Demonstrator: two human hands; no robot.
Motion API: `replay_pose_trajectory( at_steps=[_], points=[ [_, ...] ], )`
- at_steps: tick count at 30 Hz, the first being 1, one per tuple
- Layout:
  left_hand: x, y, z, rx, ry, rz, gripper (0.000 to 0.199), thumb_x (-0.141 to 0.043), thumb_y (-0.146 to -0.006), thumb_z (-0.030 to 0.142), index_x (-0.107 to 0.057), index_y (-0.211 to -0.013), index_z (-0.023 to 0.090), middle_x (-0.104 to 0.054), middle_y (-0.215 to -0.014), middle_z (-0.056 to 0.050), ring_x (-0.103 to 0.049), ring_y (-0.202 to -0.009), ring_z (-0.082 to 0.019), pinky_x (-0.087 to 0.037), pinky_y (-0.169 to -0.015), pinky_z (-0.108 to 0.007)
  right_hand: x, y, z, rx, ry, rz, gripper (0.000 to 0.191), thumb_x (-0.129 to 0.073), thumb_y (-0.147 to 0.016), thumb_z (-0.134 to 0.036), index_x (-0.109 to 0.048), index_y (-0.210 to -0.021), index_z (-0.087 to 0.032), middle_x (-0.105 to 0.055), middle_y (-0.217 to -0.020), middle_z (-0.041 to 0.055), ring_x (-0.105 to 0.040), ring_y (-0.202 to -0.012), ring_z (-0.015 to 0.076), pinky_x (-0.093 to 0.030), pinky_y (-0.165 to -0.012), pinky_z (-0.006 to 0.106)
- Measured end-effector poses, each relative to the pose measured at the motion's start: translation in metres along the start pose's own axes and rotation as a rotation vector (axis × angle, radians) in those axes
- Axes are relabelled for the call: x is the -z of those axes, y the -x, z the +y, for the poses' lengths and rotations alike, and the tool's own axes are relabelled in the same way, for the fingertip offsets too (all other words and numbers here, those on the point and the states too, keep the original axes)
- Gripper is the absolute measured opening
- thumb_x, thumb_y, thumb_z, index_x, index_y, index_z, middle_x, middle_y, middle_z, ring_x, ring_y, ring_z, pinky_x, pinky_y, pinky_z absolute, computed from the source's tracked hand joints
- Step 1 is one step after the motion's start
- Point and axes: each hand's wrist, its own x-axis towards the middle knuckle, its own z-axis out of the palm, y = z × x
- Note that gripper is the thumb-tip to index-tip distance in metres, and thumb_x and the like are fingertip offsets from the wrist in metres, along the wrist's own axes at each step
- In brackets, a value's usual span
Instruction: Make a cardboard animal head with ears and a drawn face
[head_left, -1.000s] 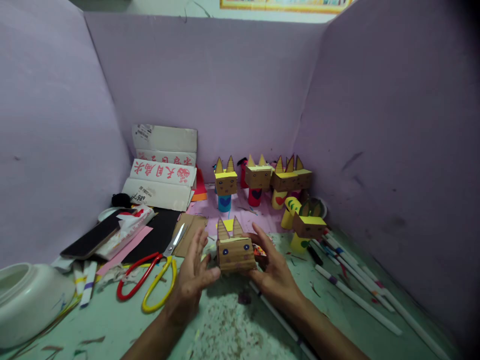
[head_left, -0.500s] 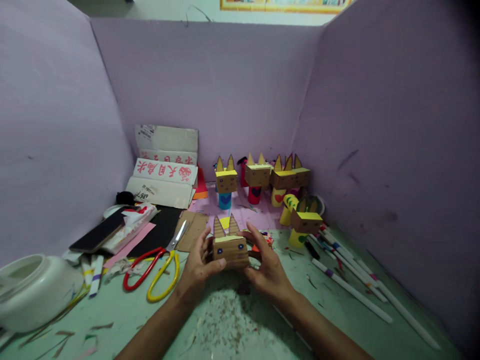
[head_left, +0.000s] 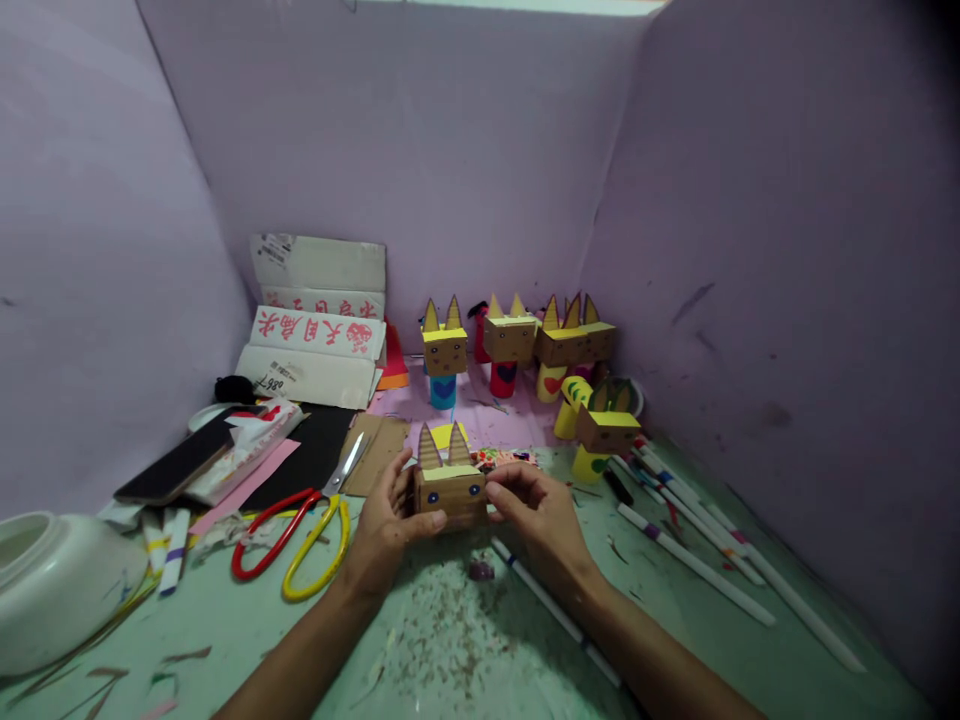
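Observation:
A small brown cardboard box head (head_left: 456,500) with two pointed striped ears and drawn-on blue eyes is held upright just above the table. My left hand (head_left: 384,530) grips its left side, thumb across the front and fingers behind. At its right edge, the thumb and forefinger of my right hand (head_left: 546,520) close on the box; the other fingers are curled. Beneath my right forearm lies a white marker (head_left: 559,612), and a small dark purple piece (head_left: 481,570) sits below the head.
Red-and-yellow scissors (head_left: 300,540) lie open at left, near a white pot (head_left: 67,590) and a phone (head_left: 180,455). Several finished box-headed figures (head_left: 444,352) stand at the back. White markers (head_left: 697,565) lie at right. Lilac panels (head_left: 420,150) enclose three sides.
My right hand has shifted from wrapping the head's right side to a fingertip grip on its edge. The view has tilted slightly downward; the marker under my right arm shows more.

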Motion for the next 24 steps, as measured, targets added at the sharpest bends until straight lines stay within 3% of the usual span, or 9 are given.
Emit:
replay_pose_trajectory(
  at_steps=[6, 10, 16, 24],
  points=[
    [0.0002, -0.0002, -0.0011, 0.005, -0.024, 0.013, 0.102, -0.082, -0.047, 0.016, -0.032, -0.136, 0.009, -0.049, -0.135, -0.020, -0.043, -0.126, -0.034, -0.043, -0.098, -0.037, -0.0057, -0.0005, 0.0044, 0.077, 0.113, 0.042, 0.017, -0.069, -0.059, -0.029, -0.058, -0.065, -0.018, -0.059, -0.061, -0.0006, -0.054, -0.057, 0.0145, -0.043, -0.049, 0.023],
    [0.0001, -0.0013, -0.0026, 0.001, -0.024, 0.016, 0.102, -0.082, -0.047, 0.015, -0.033, -0.136, 0.010, -0.046, -0.137, -0.021, -0.042, -0.127, -0.035, -0.041, -0.099, -0.038, -0.0064, 0.0006, 0.0066, 0.121, 0.201, 0.033, 0.013, -0.065, -0.062, -0.028, -0.055, -0.064, -0.019, -0.058, -0.062, -0.0005, -0.055, -0.058, 0.0148, -0.043, -0.049, 0.023],
    [0.0003, -0.0028, -0.0028, 0.003, -0.023, 0.015, 0.104, -0.083, -0.045, 0.017, -0.032, -0.136, 0.008, -0.045, -0.137, -0.023, -0.042, -0.126, -0.036, -0.041, -0.099, -0.039, -0.0043, 0.0012, 0.0081, 0.100, 0.153, -0.013, 0.013, -0.061, -0.056, -0.022, -0.056, -0.067, -0.019, -0.059, -0.065, -0.0005, -0.057, -0.059, 0.0152, -0.044, -0.047, 0.022],
    [-0.0025, -0.0003, 0.0013, 0.014, -0.040, 0.004, 0.104, -0.082, -0.046, 0.018, -0.031, -0.136, 0.008, -0.043, -0.139, -0.023, -0.041, -0.127, -0.036, -0.042, -0.099, -0.038, -0.0078, 0.0002, 0.0044, 0.085, 0.180, 0.023, 0.015, -0.064, -0.060, -0.030, -0.054, -0.061, -0.019, -0.055, -0.059, -0.0014, -0.052, -0.056, 0.0141, -0.041, -0.048, 0.023]
  ],
)
